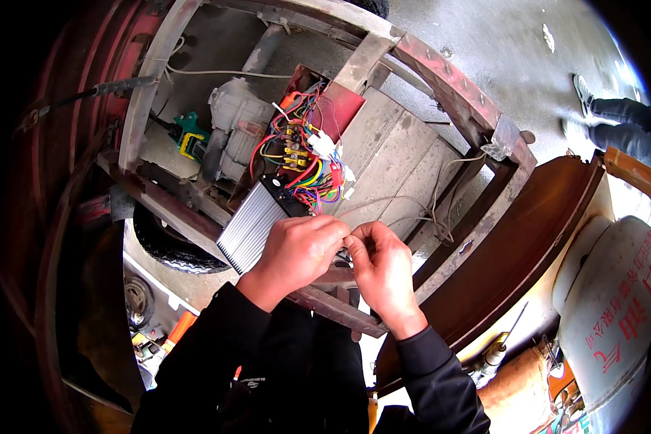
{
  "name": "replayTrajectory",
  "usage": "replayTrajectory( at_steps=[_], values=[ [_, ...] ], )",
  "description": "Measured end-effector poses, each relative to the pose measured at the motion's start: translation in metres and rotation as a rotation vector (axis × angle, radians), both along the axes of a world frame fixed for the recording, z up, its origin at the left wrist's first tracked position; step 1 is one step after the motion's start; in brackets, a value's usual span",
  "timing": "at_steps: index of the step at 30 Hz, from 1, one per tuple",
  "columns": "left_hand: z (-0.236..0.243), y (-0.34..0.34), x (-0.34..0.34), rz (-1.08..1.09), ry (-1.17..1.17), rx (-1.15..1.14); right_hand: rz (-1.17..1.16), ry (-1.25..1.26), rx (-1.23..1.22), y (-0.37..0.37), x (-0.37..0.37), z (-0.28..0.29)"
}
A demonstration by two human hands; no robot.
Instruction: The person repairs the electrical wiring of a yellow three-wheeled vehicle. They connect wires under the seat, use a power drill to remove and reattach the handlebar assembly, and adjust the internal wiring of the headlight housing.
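My left hand and my right hand meet fingertip to fingertip, both closed in a pinch. What lies between the fingers is too small to make out. Just beyond them is a tangle of coloured wires with white plug connectors. A terminal block with yellow lugs sits among the wires. Beside my left hand lies a finned silver controller box, its black end towards the wires. A thin pale cable runs from the right towards my fingers.
A rusty metal frame surrounds the work, with grey boards inside it. At left are a grey motor-like housing, a green part and a tyre. A grey cylinder and screwdriver are at right; another person's legs stand beyond.
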State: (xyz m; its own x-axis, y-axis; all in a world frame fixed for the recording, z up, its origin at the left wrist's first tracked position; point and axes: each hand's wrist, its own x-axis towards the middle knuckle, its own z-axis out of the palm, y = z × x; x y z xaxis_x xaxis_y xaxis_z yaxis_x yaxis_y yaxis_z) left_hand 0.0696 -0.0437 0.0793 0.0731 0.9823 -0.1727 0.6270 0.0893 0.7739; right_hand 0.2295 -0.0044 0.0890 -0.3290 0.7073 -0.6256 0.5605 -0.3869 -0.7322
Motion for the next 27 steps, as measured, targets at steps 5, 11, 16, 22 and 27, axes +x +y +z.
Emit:
replayTrajectory(
  at_steps=[5, 11, 16, 22, 27],
  values=[
    [0.001, 0.011, -0.01, -0.144, -0.009, -0.031, 0.11, -0.025, 0.461, -0.014, 0.0, -0.008],
    [0.002, 0.025, -0.025, -0.365, 0.067, -0.203, 0.175, -0.006, 0.65, -0.024, -0.001, -0.02],
    [0.001, 0.023, -0.016, -0.123, -0.068, -0.011, 0.103, -0.224, 0.322, -0.021, 0.021, -0.017],
    [-0.003, 0.048, -0.077, 0.729, -0.323, -0.301, 0.492, -0.676, 0.612, -0.03, 0.133, 0.033],
    [-0.034, 0.071, -0.081, 0.74, -0.341, -0.257, 0.6, -0.752, 0.706, -0.049, 0.193, 0.024]
  ],
)
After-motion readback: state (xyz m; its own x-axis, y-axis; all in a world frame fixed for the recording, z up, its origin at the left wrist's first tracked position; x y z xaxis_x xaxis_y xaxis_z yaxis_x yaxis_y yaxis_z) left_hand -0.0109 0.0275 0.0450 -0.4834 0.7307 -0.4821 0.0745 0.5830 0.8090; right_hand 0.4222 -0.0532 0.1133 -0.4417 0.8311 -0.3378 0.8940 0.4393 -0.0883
